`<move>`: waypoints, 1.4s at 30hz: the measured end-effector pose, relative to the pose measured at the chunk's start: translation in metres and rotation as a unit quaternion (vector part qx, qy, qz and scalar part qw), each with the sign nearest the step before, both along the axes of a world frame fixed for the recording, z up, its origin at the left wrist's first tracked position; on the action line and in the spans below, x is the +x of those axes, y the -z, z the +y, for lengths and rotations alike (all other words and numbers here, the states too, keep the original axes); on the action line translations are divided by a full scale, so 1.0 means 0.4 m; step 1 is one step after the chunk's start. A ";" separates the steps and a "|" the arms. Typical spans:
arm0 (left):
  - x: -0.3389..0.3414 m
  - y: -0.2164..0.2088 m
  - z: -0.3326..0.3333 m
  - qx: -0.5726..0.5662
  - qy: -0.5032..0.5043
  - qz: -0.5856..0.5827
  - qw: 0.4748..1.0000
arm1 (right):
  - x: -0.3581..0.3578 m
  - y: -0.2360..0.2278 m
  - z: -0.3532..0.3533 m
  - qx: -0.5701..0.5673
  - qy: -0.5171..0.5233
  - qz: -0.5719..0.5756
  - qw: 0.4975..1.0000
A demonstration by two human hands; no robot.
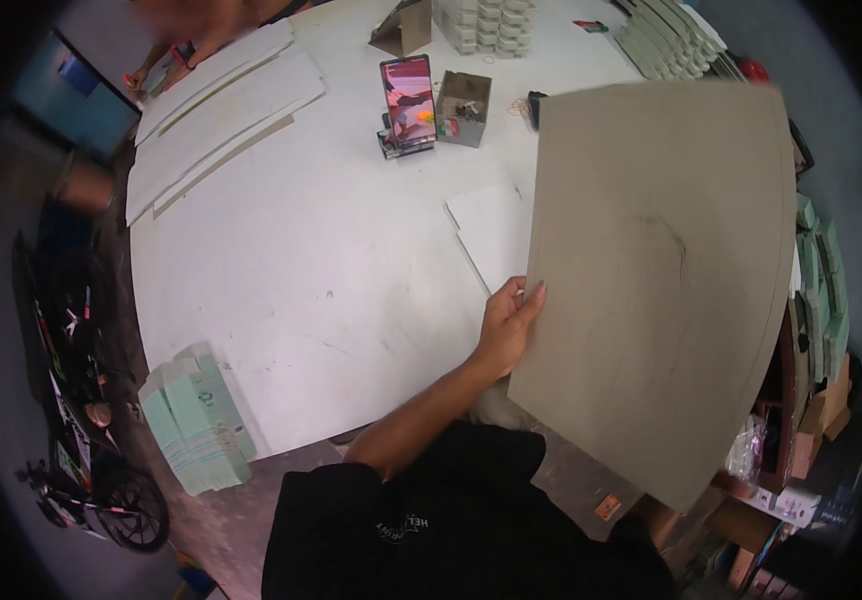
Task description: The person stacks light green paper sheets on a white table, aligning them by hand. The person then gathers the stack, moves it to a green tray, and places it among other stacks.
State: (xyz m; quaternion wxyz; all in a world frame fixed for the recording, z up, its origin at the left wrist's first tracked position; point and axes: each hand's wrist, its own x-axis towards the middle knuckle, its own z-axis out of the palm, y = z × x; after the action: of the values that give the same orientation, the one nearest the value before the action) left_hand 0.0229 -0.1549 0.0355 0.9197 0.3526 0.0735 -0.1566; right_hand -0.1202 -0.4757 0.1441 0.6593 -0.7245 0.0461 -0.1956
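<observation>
A large grey-brown cardboard sheet [631, 310] is held up, tilted, at the right side of the table. My left hand [513, 325] grips its left edge, the thumb on the face turned toward me and the fingers behind. Only a bit of my right arm shows below the sheet's lower corner; the hand itself is hidden, so its hold cannot be made out. Dark scuffs and a curved mark run across the sheet's middle. Partly covered by the sheet, white cut sheets [491, 235] lie flat on the white table [281, 290].
Beyond stand a phone [409, 105] on a stand and a small grey box [464, 110]. Stacked cartons [486, 25] sit at the back. White sheets [241, 110] lie far left, beside another person's hand [179, 68]. Pale green folded boxes [196, 420] overhang the near-left corner.
</observation>
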 end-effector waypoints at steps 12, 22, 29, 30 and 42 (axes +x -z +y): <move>0.240 -0.073 0.072 0.066 -0.125 -0.200 0.969 | 0.368 0.035 0.351 -0.174 0.070 -0.115 0.975; -0.261 0.135 0.493 0.604 -0.199 -0.117 0.763 | 1.198 -0.090 0.609 -0.314 -0.012 -0.226 0.922; -0.459 0.216 0.499 0.821 -0.158 -0.026 0.548 | 1.523 -0.004 0.798 -0.337 -0.039 -0.240 0.910; -0.424 0.171 0.485 0.834 -0.142 -0.031 0.532 | 1.549 0.015 0.814 -0.342 -0.043 -0.231 0.910; -0.423 0.183 0.488 0.839 -0.128 -0.019 0.529 | 1.677 0.240 0.849 -0.348 -0.020 -0.185 0.919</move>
State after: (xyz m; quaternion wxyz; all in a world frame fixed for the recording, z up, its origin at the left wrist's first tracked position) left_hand -0.1465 0.0402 -0.0376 0.2124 0.9514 0.1976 0.1033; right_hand 0.5505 -0.1362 0.0482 0.3665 -0.8599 -0.1617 -0.3164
